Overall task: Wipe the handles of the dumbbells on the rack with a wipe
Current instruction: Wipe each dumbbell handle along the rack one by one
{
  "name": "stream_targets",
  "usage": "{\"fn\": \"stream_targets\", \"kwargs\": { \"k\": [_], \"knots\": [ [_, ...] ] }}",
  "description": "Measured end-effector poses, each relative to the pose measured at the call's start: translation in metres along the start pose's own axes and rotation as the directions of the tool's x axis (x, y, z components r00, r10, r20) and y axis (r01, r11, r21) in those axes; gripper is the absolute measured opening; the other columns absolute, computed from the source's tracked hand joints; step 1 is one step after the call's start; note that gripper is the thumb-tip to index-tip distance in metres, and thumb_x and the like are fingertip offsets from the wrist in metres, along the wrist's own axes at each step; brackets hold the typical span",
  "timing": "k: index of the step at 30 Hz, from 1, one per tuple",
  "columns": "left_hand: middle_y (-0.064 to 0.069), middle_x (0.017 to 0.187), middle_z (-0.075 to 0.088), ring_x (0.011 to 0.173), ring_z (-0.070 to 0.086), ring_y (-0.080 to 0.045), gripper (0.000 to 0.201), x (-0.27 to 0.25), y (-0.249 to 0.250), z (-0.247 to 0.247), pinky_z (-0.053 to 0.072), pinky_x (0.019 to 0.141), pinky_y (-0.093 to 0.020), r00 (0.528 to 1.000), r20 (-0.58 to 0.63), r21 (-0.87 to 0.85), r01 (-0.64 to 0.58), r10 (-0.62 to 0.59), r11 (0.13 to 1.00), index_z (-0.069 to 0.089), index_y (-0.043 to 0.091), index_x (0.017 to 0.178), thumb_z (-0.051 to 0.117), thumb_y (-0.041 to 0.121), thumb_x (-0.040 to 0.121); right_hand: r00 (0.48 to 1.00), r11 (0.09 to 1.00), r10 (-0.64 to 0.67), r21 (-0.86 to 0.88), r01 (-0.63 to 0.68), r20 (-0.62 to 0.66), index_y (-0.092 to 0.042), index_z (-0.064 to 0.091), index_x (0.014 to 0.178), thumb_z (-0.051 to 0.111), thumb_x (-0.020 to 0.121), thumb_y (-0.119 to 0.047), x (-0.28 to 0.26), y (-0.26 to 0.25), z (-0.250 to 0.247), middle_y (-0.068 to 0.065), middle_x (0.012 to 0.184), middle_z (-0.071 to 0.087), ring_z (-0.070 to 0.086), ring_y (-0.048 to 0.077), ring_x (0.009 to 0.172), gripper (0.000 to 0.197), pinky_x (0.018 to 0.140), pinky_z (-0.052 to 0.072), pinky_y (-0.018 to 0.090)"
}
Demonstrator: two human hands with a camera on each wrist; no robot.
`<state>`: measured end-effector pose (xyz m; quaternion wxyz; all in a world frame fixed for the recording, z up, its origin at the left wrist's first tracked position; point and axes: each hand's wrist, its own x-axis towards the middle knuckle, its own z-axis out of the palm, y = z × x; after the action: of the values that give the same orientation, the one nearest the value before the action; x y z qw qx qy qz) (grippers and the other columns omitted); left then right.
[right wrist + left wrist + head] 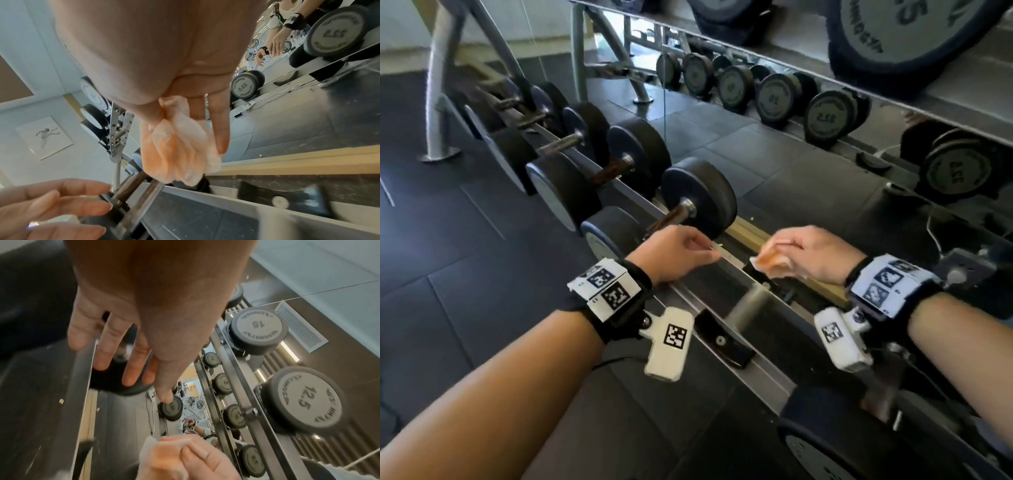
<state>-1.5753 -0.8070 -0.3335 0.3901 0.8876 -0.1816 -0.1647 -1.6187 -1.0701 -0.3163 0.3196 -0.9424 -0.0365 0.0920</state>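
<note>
orange wipe (774, 262): soft, damp-looking, light; bunched in my right hand (815, 253), fingers curled round it, above rack rail (726, 260). nearest dumbbell (698, 195): heavy, stiff; take handle (671, 216) mid-bar, knurled by look. my left hand (674, 251) holds nothing, fingers loose. mirrored plates read "15", "12.5", "22.5".

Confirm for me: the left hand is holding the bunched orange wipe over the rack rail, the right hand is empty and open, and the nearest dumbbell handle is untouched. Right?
Hands are swapped. The right hand holds the bunched orange wipe over the rack rail; the left hand is empty and open. The right wrist view shows it plainly. The nearest dumbbell handle is untouched, as you said.
</note>
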Motion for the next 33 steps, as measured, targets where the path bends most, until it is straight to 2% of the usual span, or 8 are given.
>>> {"fn": "stream_targets", "kwargs": {
  "k": [5, 9, 13, 17, 20, 25, 30, 33],
  "knots": [
    [0.019, 0.095, 0.065, 0.089, 0.058, 0.003, 0.031, 0.018, -0.015, -0.068, 0.039, 0.075, -0.015, 0.982, -0.187, 0.08, 0.026, -0.011, 0.996, 0.066, 0.033, 0.113, 0.071, 0.041, 0.083, 0.998, 0.994, 0.059, 0.09, -0.059, 0.005, -0.025, 0.075, 0.086, 0.068, 0.087, -0.028, 0.074, -0.072, -0.005, -0.003, 0.082, 0.075, 0.071, 0.019, 0.083, 0.007, 0.076, 0.054, 0.031],
    [0.006, 0.122, 0.06, 0.113, 0.055, -0.016, 0.05, 0.021, -0.037, -0.081, 0.045, 0.097, -0.034, 0.974, -0.215, 0.202, 0.111, -0.067, 0.973, 0.057, 0.033, 0.127, 0.072, 0.047, 0.081, 0.991, 0.979, 0.131, 0.155, -0.129, -0.001, -0.021, 0.073, 0.087, 0.066, 0.083, -0.024, 0.105, -0.09, 0.011, 0.003, 0.074, 0.075, 0.068, 0.019, 0.072, 0.008, 0.067, 0.051, 0.029],
    [0.002, 0.148, 0.04, 0.139, 0.03, -0.024, 0.082, 0.026, -0.067, -0.078, 0.029, 0.115, -0.048, 0.952, -0.277, 0.248, 0.201, -0.129, 0.948, 0.042, 0.032, 0.142, 0.074, 0.06, 0.072, 0.992, 0.981, 0.128, 0.143, -0.129, 0.015, -0.021, 0.071, 0.086, 0.066, 0.084, -0.025, 0.13, -0.084, 0.041, 0.007, 0.079, 0.075, 0.07, 0.025, 0.075, 0.007, 0.069, 0.054, 0.036],
    [0.001, 0.16, 0.023, 0.147, 0.015, -0.027, 0.109, 0.032, -0.091, -0.078, 0.016, 0.119, -0.054, 0.942, -0.254, 0.119, 0.255, -0.219, 0.96, 0.021, 0.025, 0.153, 0.076, 0.064, 0.067, 0.997, 1.0, -0.007, 0.021, 0.008, -0.082, -0.025, 0.07, 0.086, 0.067, 0.09, -0.032, 0.168, -0.082, 0.057, -0.005, 0.077, 0.071, 0.067, 0.011, 0.075, 0.009, 0.062, 0.046, 0.024],
    [0.003, 0.16, 0.02, 0.147, 0.013, -0.028, 0.116, 0.036, -0.095, -0.079, 0.014, 0.119, -0.055, 0.94, -0.236, 0.094, 0.273, -0.245, 0.957, 0.011, 0.028, 0.155, 0.076, 0.064, 0.066, 0.955, 0.981, -0.193, -0.08, 0.179, -0.224, -0.029, 0.068, 0.09, 0.061, 0.097, -0.035, 0.192, -0.085, 0.067, -0.011, 0.078, 0.07, 0.064, 0.0, 0.071, 0.011, 0.059, 0.045, 0.018],
    [0.009, 0.157, 0.024, 0.145, 0.011, -0.022, 0.105, 0.032, -0.096, -0.073, 0.012, 0.12, -0.052, 0.936, -0.28, 0.05, 0.236, -0.214, 0.97, 0.015, 0.036, 0.153, 0.075, 0.06, 0.07, 0.93, 0.901, -0.36, -0.289, 0.325, -0.078, -0.02, 0.063, 0.109, 0.049, 0.101, -0.019, 0.207, -0.074, 0.097, 0.009, 0.096, 0.072, 0.068, 0.028, 0.087, 0.016, 0.078, 0.054, 0.045],
    [0.011, 0.157, 0.024, 0.146, 0.007, -0.022, 0.101, 0.032, -0.092, -0.073, 0.01, 0.119, -0.056, 0.933, -0.275, 0.03, 0.249, -0.232, 0.968, 0.016, 0.04, 0.152, 0.075, 0.059, 0.072, 0.945, 0.93, -0.326, -0.191, 0.313, -0.038, -0.025, 0.061, 0.126, 0.054, 0.098, -0.016, 0.204, -0.047, 0.107, 0.007, 0.125, 0.066, 0.062, 0.026, 0.118, 0.029, 0.102, 0.047, 0.04],
    [0.011, 0.158, 0.022, 0.147, 0.006, -0.023, 0.1, 0.033, -0.091, -0.074, 0.003, 0.118, -0.06, 0.937, -0.253, 0.054, 0.262, -0.24, 0.964, 0.016, 0.042, 0.151, 0.074, 0.061, 0.072, 0.935, 0.906, -0.345, -0.231, 0.354, 0.08, -0.026, 0.055, 0.141, 0.054, 0.1, -0.019, 0.208, -0.044, 0.108, 0.004, 0.152, 0.046, 0.032, 0.017, 0.146, 0.042, 0.122, 0.023, 0.034]
  ]
}}
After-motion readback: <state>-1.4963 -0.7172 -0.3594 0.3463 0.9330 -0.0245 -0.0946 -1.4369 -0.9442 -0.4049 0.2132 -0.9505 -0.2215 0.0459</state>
